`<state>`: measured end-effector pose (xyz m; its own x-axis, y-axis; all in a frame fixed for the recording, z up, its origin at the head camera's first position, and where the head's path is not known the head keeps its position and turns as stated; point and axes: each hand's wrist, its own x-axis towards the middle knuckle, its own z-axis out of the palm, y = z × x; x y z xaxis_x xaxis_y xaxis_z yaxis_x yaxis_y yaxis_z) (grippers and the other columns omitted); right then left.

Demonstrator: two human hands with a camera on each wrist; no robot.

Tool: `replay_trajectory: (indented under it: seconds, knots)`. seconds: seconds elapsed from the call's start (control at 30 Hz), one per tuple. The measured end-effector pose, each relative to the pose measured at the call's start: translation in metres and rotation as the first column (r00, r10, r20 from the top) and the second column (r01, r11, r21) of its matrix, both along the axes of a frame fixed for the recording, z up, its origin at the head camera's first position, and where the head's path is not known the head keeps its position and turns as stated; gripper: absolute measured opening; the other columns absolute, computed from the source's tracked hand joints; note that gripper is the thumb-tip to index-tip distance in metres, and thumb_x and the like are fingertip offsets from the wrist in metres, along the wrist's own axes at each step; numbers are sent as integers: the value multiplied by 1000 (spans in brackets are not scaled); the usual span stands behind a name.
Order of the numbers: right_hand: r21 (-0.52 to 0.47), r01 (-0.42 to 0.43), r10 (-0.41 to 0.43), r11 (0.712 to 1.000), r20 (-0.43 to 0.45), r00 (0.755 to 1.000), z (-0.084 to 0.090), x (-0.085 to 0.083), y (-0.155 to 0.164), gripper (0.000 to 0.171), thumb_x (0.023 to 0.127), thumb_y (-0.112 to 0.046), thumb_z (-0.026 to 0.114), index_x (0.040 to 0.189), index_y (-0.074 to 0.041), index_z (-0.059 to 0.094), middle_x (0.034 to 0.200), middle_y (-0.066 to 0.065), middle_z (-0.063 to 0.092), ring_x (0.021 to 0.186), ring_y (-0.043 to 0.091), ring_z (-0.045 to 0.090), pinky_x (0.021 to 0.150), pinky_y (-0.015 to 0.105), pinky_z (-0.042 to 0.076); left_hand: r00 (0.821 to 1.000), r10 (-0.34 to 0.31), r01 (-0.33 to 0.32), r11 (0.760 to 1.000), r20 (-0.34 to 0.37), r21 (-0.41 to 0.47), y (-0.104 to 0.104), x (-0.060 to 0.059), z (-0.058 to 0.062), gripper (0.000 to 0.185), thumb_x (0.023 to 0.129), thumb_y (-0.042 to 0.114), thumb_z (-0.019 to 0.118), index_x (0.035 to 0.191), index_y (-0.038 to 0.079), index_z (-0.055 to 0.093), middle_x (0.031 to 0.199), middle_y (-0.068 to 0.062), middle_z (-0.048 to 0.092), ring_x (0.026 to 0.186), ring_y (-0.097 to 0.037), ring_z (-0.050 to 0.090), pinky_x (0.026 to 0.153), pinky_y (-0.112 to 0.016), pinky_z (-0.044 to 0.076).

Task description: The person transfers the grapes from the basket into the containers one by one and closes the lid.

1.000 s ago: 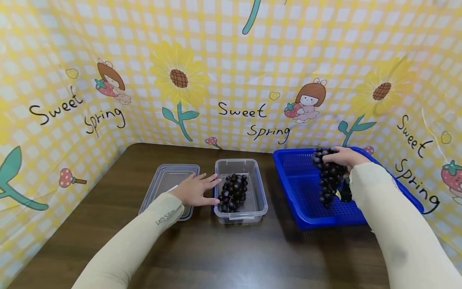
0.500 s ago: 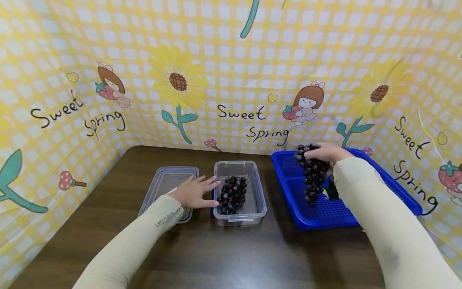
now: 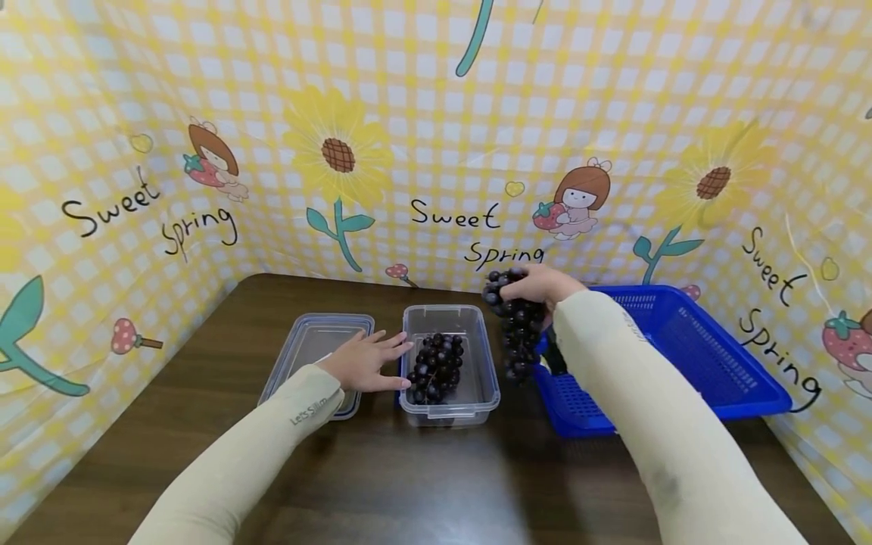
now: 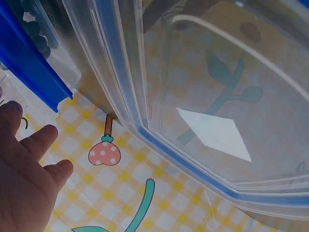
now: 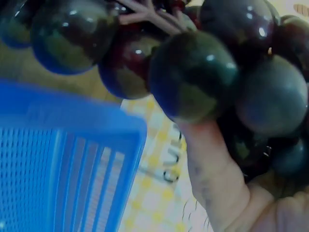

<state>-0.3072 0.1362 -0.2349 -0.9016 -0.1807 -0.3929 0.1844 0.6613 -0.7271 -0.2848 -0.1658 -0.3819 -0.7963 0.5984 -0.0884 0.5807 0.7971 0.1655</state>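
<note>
My right hand (image 3: 541, 286) grips the top of a bunch of dark grapes (image 3: 518, 329), which hangs in the air between the clear box (image 3: 477, 314) and the blue basket (image 3: 708, 356). In the right wrist view the grapes (image 5: 193, 72) fill the frame beside my thumb (image 5: 212, 174). Another grape bunch (image 3: 436, 367) lies inside the clear box. My left hand (image 3: 364, 359) rests flat, fingers straight, on the clear lid (image 3: 309, 344) with its fingertips against the box's left wall. The left wrist view shows the lid (image 4: 217, 96) and my fingers (image 4: 29, 159).
The box, lid and basket sit on a dark wooden table (image 3: 409, 477). A yellow checked backdrop (image 3: 436, 136) with sunflowers closes in the back and both sides. The blue basket's wall (image 5: 63, 159) is close under the hanging bunch.
My right hand has carried the grape bunch left, out of the blue basket to the right edge of the clear box. The left hand has stayed on the lid.
</note>
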Motion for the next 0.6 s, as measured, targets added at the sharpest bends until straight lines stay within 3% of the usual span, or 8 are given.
replay_trajectory:
  seconds: [0.27, 0.43, 0.6]
  knots:
    - [-86, 59, -70, 995, -135, 988, -13, 1, -34, 61, 84, -12, 62, 142, -14, 42, 141, 19, 38, 121, 41, 44, 75, 62, 50, 1000, 6, -6, 1000, -7, -17, 1, 0, -1, 78, 91, 63, 46, 150, 14, 33, 156, -7, 25, 137, -46, 25, 108, -64, 14]
    - [-114, 98, -121, 989, -210, 970, -30, 5, -43, 67, 83, -14, 64, 146, -21, 40, 143, 17, 38, 122, 42, 45, 72, 62, 51, 1000, 7, -7, 1000, -4, -2, 1, 0, -2, 77, 91, 62, 46, 150, 14, 33, 156, -9, 25, 138, -46, 24, 108, -65, 13]
    - [-148, 142, -171, 979, -206, 964, -54, 14, -49, 70, 84, -16, 66, 147, -23, 37, 145, 17, 37, 125, 41, 44, 76, 60, 51, 1000, 4, -5, 1000, -3, -5, 1, -1, -4, 77, 92, 62, 45, 151, 15, 31, 156, -7, 24, 139, -44, 23, 109, -64, 12]
